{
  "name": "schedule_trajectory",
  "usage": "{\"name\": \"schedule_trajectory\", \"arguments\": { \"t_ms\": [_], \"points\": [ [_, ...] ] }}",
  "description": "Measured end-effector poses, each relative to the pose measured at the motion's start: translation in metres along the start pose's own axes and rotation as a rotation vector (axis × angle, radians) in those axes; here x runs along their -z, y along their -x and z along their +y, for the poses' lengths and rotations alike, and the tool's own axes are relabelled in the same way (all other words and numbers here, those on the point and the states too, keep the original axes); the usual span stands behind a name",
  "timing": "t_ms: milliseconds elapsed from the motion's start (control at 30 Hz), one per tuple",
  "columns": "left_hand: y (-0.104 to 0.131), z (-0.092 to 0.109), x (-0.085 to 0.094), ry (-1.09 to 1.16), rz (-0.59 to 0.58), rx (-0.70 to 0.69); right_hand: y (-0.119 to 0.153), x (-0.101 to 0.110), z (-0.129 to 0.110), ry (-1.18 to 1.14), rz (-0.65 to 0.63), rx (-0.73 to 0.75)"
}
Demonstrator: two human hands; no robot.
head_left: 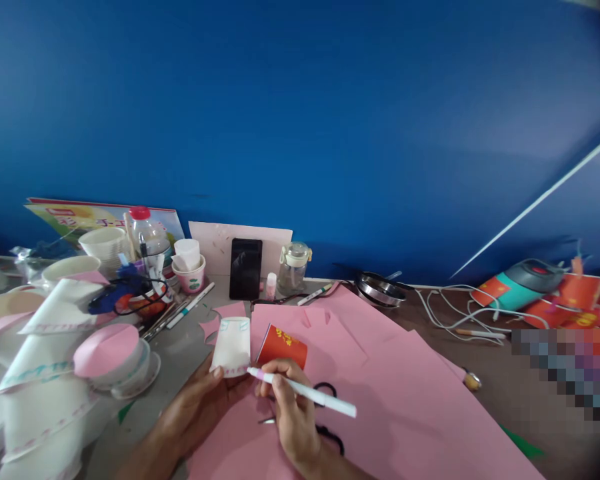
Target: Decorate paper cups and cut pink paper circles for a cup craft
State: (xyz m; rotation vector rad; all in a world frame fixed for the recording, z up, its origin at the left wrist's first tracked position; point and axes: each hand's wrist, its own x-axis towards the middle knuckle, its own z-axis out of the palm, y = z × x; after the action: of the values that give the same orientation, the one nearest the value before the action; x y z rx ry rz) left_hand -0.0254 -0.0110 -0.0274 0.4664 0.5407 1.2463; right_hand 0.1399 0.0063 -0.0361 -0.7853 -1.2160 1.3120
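My left hand (195,403) is closed around the lower part of a white paper cup (233,343), which has teal marks at its narrow top and pink marks along its wide lower edge. A white marker pen (313,392) with a pink band is gripped in my right hand (296,420), its tip at the cup's lower right edge. Right behind that hand lies a red paper cup (283,347) with yellow lettering, tipped on its side. Black-handled scissors (333,440) lie partly hidden beneath my right hand on pink paper (410,413).
White paper cups (45,413) and a pink-topped cup (107,350) crowd the left. Along the blue wall stand a bottle (147,233), a black phone (245,268), a glass jar (295,267) and a small pan (380,289). White cables (460,307) and a teal device (520,283) lie right.
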Motion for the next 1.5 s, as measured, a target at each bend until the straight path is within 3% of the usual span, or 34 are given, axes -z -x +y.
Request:
{"name": "schedule_trajectory", "arguments": {
  "t_ms": [467,800,1167,1500],
  "points": [
    [-0.002,0.001,-0.003,0.021,-0.006,0.001,-0.001,0.001,-0.007,0.074,-0.049,0.086],
    [-0.002,0.001,-0.003,0.006,-0.004,-0.014,0.000,0.001,-0.009,0.094,-0.093,0.072],
    [-0.002,0.001,-0.002,0.029,0.021,0.004,0.000,0.002,-0.002,0.029,-0.035,-0.002],
    [-0.003,0.000,-0.001,-0.003,0.018,-0.006,-0.001,0.002,-0.009,0.070,-0.090,0.045]
  ]
}}
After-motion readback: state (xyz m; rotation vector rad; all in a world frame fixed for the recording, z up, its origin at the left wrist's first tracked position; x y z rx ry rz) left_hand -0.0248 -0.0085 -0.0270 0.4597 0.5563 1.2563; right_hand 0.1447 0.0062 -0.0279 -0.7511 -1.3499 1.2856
